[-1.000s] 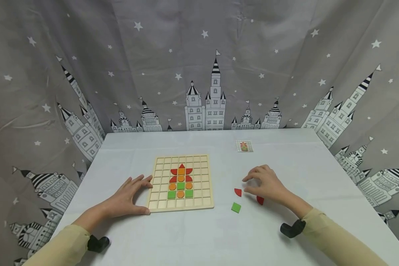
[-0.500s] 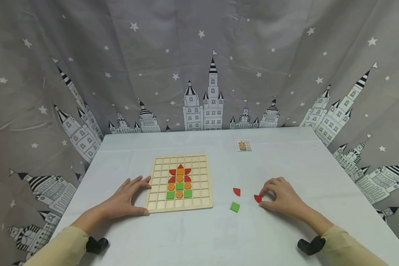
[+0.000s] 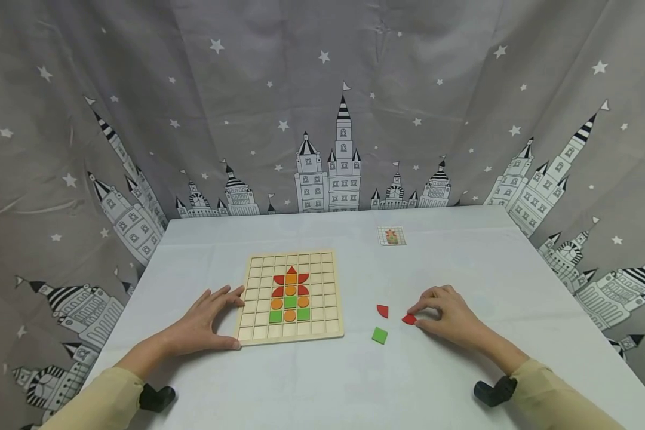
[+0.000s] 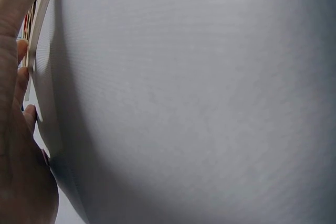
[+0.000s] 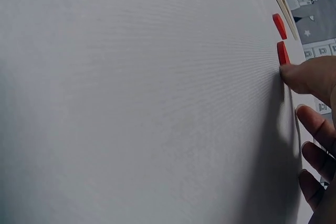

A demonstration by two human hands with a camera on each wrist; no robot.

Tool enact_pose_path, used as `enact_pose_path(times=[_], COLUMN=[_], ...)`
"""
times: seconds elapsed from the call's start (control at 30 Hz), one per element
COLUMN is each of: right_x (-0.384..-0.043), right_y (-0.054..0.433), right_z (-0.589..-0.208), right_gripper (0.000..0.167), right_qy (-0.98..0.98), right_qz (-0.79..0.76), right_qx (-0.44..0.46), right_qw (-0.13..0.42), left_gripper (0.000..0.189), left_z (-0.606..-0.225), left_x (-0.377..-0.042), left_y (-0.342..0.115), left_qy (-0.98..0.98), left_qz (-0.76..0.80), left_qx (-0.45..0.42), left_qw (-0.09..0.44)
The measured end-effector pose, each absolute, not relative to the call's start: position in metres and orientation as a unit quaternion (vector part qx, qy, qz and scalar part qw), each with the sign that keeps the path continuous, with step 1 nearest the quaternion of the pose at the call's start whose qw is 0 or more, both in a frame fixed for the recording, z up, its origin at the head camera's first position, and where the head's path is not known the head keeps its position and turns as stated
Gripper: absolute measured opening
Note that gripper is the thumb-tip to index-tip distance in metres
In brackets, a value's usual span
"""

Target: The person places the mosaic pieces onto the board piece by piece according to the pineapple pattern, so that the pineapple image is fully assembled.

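Note:
My right hand (image 3: 447, 315) pinches a red quarter-circle tile (image 3: 409, 319) between thumb and index finger, low over the white table. In the right wrist view the thumb meets the end of that tile (image 5: 283, 53). Left of it lie another red quarter-circle tile (image 3: 383, 310) and a green square tile (image 3: 380, 335). My left hand (image 3: 204, 322) rests at the left side of a wooden grid board (image 3: 323, 327), thumb at the near corner and fingertips at the edge. Red, orange and green tiles (image 3: 290, 302) form a figure on the board.
A small printed card (image 3: 392, 236) with a similar coloured figure lies towards the back of the white table (image 3: 322, 382). Behind the table hangs a grey curtain (image 3: 408, 71) with castles and stars.
My right hand moved right and down onto the red quarter-circle tile, took it between thumb and finger, then shifted it slightly left. The left hand stays at the board.

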State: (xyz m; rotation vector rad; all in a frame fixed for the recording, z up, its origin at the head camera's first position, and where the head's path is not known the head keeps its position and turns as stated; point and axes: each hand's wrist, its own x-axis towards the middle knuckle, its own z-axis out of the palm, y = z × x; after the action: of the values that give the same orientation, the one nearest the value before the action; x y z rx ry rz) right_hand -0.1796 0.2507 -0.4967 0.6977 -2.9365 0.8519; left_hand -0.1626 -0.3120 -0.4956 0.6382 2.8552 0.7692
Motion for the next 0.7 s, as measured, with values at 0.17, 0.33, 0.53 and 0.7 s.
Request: enact_pose_path(times=[0.17, 0.33, 0.53, 0.7], right_x=[-0.18, -0.182, -0.182, -0.181], right_y=[0.247, 0.242, 0.237, 0.234], right_z=[-0.498, -0.501, -0.5, -0.5], right_gripper=[0.025, 0.023, 0.023, 0.023], right_qy=[-0.934, -0.934, -0.934, -0.935], right_qz=[0.281, 0.283, 0.277, 0.28], right_qx=[0.222, 0.218, 0.226, 0.215], right_qw=[0.008, 0.022, 0.015, 0.019], left_gripper=[0.087, 0.087, 0.087, 0.087], left_z=[-0.495, -0.495, -0.495, -0.495], left_x=[-0.162, -0.162, -0.162, -0.162], left_y=[-0.312, -0.311, -0.312, -0.312], left_qy=[0.943, 0.942, 0.942, 0.942], left_qz=[0.254, 0.255, 0.253, 0.253], left_qx=[0.208, 0.21, 0.212, 0.211], left_qw=[0.059, 0.058, 0.056, 0.057])
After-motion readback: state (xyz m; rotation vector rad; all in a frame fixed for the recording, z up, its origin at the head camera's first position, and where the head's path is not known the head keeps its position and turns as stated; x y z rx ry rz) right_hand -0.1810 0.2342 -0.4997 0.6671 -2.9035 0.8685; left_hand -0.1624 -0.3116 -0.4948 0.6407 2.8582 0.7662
